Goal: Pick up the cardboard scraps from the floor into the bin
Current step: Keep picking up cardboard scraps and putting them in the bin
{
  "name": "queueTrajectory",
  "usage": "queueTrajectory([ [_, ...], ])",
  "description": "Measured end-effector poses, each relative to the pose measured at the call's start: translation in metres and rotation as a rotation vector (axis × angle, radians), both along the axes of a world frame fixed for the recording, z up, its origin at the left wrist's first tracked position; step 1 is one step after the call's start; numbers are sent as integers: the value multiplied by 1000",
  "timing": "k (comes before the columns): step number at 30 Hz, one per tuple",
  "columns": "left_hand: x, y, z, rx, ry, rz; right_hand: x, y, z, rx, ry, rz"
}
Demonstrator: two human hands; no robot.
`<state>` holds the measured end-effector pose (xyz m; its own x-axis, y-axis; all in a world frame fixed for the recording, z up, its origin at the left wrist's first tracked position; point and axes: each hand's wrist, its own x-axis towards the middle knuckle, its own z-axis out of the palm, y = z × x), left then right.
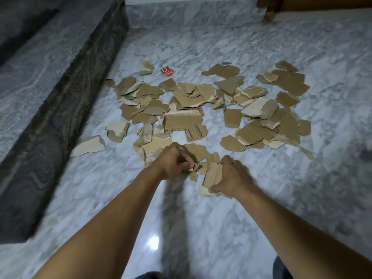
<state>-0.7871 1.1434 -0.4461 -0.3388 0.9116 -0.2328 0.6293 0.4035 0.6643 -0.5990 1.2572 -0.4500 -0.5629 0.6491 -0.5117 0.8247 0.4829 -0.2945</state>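
Observation:
Several torn brown cardboard scraps [203, 109] lie spread across the white marble floor [201, 228] ahead of me. My left hand [173, 164] is curled at the near edge of the pile and pinches small scraps [194, 153]. Beside it, my right hand [231, 178] grips a pale ribbed cardboard piece [212, 176] between thumb and fingers, with more bits under the palm. No bin shows in the view.
A dark grey stone step [60, 101] runs along the left side. A wooden furniture leg [268, 11] stands at the far right back. A small red label [167, 71] lies beyond the pile. Bare floor stretches between me and the scraps.

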Motion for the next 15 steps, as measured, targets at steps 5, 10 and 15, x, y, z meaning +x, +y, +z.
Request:
queueTrajectory([
  [5,5,-4,-15,-147,169,-48,0,2,2,-43,-19,-5],
  [10,8,0,-16,-122,229,-37,2,0,5,-20,-10,94],
  [15,21,-5,-20,-90,207,75,8,-3,8,-21,-22,104],
])
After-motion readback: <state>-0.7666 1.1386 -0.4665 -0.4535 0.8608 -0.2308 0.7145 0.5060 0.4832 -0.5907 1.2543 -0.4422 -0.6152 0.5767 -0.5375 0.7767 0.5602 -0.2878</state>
